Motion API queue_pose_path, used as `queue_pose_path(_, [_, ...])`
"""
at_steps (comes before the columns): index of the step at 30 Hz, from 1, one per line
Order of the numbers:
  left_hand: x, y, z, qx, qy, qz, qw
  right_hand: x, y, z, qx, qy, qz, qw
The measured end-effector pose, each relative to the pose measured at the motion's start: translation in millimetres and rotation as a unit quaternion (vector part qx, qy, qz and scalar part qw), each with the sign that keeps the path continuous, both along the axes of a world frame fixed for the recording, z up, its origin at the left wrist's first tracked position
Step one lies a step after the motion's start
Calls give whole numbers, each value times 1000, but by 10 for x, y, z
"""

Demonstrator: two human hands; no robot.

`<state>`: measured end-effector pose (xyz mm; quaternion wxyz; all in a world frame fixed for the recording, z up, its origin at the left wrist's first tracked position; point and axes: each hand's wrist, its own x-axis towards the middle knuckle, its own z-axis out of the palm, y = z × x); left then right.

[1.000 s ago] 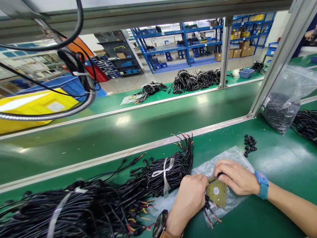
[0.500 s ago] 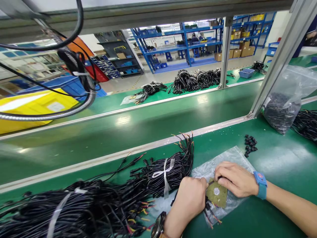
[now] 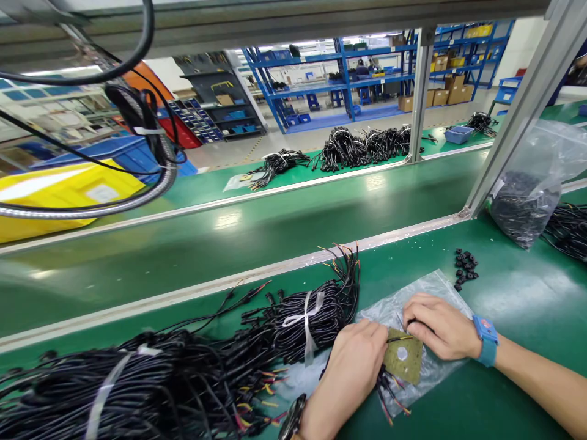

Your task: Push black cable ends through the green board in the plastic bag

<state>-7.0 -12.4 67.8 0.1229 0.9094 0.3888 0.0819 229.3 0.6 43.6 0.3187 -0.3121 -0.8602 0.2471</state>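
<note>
2 grips of mine sit over the near right part of the green surface [image 3: 527, 330], on either side of a yellow-green pad [image 3: 411, 365] with 1 round white spot. My left grip [image 3: 358, 360] is closed, its fingers clamped on a thin black wire [image 3: 398, 338] whose yellow end points right across the far part of the pad. My right grip [image 3: 441, 327] has its fingers curled in at the pad's right; I cannot tell whether anything is inside it. Under the pad lies a clear plastic bag [image 3: 433, 286], and more wire ends [image 3: 385, 386] stick out on the near left. I wear a watch [image 3: 292, 417] on my left wrist and a blue band [image 3: 486, 339] on my right. Left of me are a tied cable bundle [image 3: 293, 330] and a bigger cable heap [image 3: 137, 397]. Beyond my right grip is a pile of small black parts [image 3: 466, 266]; farther right, a clear sack [image 3: 523, 211] of dark pieces stands beside a metal post [image 3: 509, 116].
</note>
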Motion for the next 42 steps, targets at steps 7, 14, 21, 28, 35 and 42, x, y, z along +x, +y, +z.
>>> queue_pose_path(7, [-16,9,-38,2,-1,4,1000,-4,-24,-10,-3,15,31,999])
queue_pose_path(14, [13,-3,-70,50,33,11,998,-16,-29,2,-2,29,20,999])
queue_pose_path(21, [33,5,-108,99,82,7,992,-25,-24,-6,-8,18,14,1000])
queue_pose_path(28, [43,16,-119,69,67,23,995,-38,-7,-2,-15,51,-44,998])
queue_pose_path(35, [-4,14,-163,18,-184,78,980,29,32,-6,-83,146,-208,964])
queue_pose_path(42, [4,0,-162,95,-289,70,950,-14,29,-48,-248,270,-150,918])
